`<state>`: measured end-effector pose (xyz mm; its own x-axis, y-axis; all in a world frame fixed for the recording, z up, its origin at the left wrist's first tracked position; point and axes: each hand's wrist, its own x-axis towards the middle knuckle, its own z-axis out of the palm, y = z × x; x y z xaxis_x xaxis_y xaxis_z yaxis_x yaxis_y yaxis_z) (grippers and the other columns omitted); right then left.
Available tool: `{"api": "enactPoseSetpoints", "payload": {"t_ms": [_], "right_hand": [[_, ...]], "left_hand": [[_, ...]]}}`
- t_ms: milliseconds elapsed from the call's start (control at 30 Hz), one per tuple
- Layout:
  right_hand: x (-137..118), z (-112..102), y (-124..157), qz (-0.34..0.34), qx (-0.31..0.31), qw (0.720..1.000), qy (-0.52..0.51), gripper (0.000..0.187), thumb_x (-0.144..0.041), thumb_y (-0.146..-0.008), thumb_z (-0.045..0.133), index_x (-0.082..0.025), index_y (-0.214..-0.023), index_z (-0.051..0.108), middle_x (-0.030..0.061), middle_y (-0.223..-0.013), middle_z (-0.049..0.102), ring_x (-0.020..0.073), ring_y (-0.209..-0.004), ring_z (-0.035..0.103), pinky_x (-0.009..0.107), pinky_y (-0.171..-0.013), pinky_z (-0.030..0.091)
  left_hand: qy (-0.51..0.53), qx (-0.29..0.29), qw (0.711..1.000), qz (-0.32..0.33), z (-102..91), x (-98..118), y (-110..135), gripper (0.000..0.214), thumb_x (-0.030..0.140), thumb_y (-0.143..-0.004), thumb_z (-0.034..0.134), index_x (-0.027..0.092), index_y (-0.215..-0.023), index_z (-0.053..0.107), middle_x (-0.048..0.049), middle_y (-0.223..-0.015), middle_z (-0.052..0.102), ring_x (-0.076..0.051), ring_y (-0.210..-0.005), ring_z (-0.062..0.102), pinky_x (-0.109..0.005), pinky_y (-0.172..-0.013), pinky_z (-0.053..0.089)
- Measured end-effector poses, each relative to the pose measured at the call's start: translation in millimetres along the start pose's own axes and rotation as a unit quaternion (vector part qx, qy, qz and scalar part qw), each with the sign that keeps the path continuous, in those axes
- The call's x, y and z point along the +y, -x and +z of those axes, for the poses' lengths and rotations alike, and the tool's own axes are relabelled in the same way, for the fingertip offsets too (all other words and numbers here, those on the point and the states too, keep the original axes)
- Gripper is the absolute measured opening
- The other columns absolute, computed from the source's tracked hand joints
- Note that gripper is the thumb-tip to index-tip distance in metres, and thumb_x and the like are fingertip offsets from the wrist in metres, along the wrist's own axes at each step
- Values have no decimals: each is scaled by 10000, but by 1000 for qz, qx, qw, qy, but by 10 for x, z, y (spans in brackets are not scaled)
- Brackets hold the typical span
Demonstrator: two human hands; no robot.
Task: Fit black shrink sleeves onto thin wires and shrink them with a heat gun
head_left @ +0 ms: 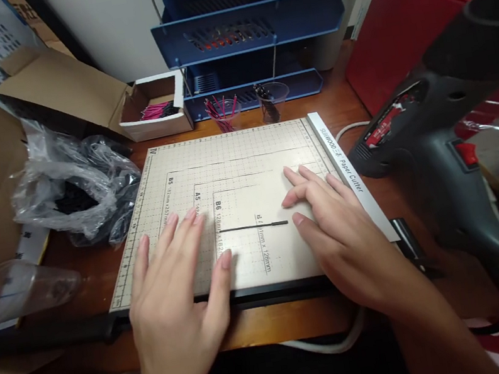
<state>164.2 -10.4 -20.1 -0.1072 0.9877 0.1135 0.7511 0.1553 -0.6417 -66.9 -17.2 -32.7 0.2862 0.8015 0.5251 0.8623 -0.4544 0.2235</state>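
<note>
A clear plastic cup [18, 292] lies on its side at the lower left of the frame, below a crumpled plastic bag [73, 191] and an open cardboard box [55, 85]. On the wooden desk [87, 278], a person's left hand [175, 289] rests flat on the lower left part of a paper cutter board [234, 151], fingers spread wide, holding nothing. A thin black wire [251, 227] lies level across the board's middle, between the two hands, with a thicker tip at its right end. The left fingertips stop short of the wire's left end. The right hand [336, 223] also lies flat and open, gripping nothing, its thumb tip just beside the wire's thicker end; whether they touch cannot be told.

Behind the board, along the upper middle of the frame, stand a small white box [155, 110] of pink and black pieces, a cup of pink pieces [224, 113], a cup of black pieces [273, 100] and stacked blue trays [251, 27]. At the right edge a dark heat gun [433, 143] looms large in front of a red box [398, 21] — it blocks the view of the desk beyond the right wrist.
</note>
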Motion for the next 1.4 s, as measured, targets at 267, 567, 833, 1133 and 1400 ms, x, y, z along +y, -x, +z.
{"api": "enactPoseSetpoints", "payload": {"t_ms": [267, 567, 833, 1133, 1400], "right_hand": [[6, 12, -24, 20, -7, 1000, 9, 277, -240, -1065, 345, -185, -1211, 574, 88, -1710, 405, 226, -1681, 226, 637, -1382, 115], [13, -4, -24, 27, -3, 999, -18, 248, -236, -1051, 364, -208, -1183, 571, 50, -1720, 389, 212, -1684, 216, 642, -1382, 132], [-3, -20, -8, 7, -9, 1000, -11, 246, -210, -1047, 358, -215, -1187, 561, 44, -1733, 362, 196, -1690, 193, 639, -1374, 146], [-23, -48, -17, 13, -22, 1000, -9, 243, -184, -1011, 377, -215, -1171, 557, 48, -1740, 347, 195, -1693, 177, 628, -1372, 126], [-44, -69, -11, 20, -22, 999, -14, 220, -171, -1005, 386, -215, -1143, 551, 50, -1751, 321, 194, -1699, 147, 627, -1371, 126]], "left_hand": [[17, -35, 999, -6, 37, 44, -22, 405, 293, -1029, 649, 240, -1426, 587, -108, -1492, 690, -335, -1443, 598, -607, -1281, 348], [150, -147, 978, -10, -49, 88, -478, 165, 302, -1006, 675, 254, -1152, 736, -50, -1162, 713, -275, -1135, 619, -470, -993, 490], [183, -197, 961, -56, 87, 149, -627, 101, 312, -979, 680, 294, -1023, 769, -25, -1076, 693, -287, -1068, 590, -501, -929, 428], [180, -192, 963, -53, 104, 156, -632, 136, 262, -977, 647, 299, -910, 759, -11, -1042, 702, -278, -1012, 592, -481, -880, 397], [185, -203, 960, -52, 98, 172, -652, 130, 269, -981, 645, 301, -922, 756, -5, -1053, 700, -272, -1036, 600, -471, -901, 396]]}}
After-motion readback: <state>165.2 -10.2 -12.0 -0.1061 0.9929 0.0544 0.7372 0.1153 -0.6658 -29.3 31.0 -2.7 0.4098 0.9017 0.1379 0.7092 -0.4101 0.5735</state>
